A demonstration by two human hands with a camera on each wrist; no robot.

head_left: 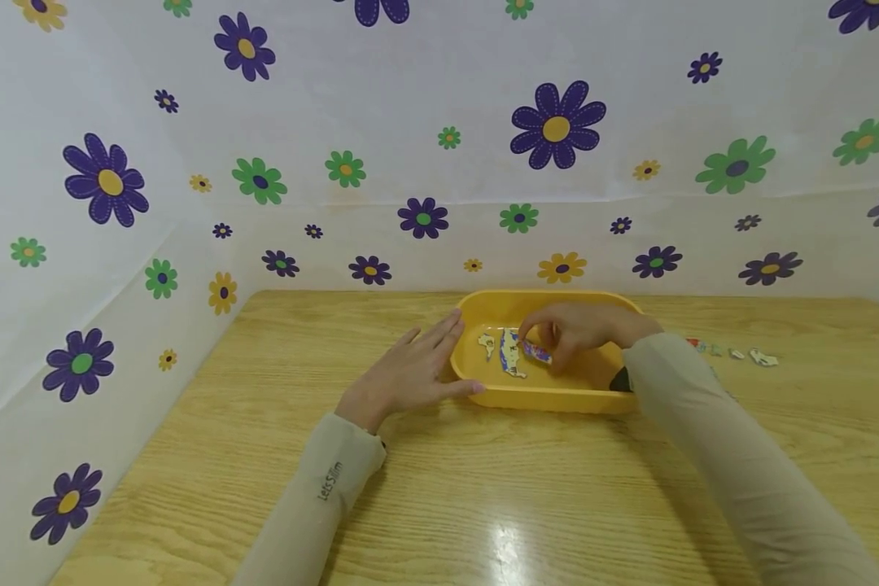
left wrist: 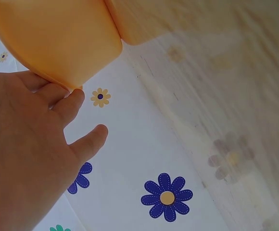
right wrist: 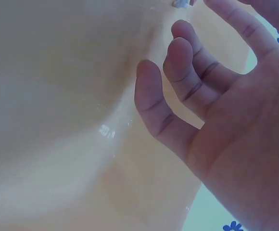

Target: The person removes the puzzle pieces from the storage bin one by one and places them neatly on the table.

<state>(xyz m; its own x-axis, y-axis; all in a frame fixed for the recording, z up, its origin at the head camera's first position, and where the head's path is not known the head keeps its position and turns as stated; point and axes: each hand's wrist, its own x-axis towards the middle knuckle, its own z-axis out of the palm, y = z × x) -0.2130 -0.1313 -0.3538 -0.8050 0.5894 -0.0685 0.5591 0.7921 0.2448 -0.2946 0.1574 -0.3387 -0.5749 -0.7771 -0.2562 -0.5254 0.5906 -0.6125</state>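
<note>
A yellow tub stands on the wooden table, and several flat, irregular puzzle-like pieces lie inside it. My right hand reaches into the tub and pinches a purple-and-blue piece between thumb and index finger. In the right wrist view only a small bit of that piece shows at the top edge, past the curled fingers. Just left of it lie a long cream piece with a blue edge and a smaller cream piece. My left hand rests against the tub's left end, fingers extended along the rim and thumb near the front corner.
Right of the tub, more small pieces lie on the table in a loose row, including a whitish one and a red one. The right sleeve partly covers that area. A white flower-printed sheet hangs behind the wooden table and along its left side.
</note>
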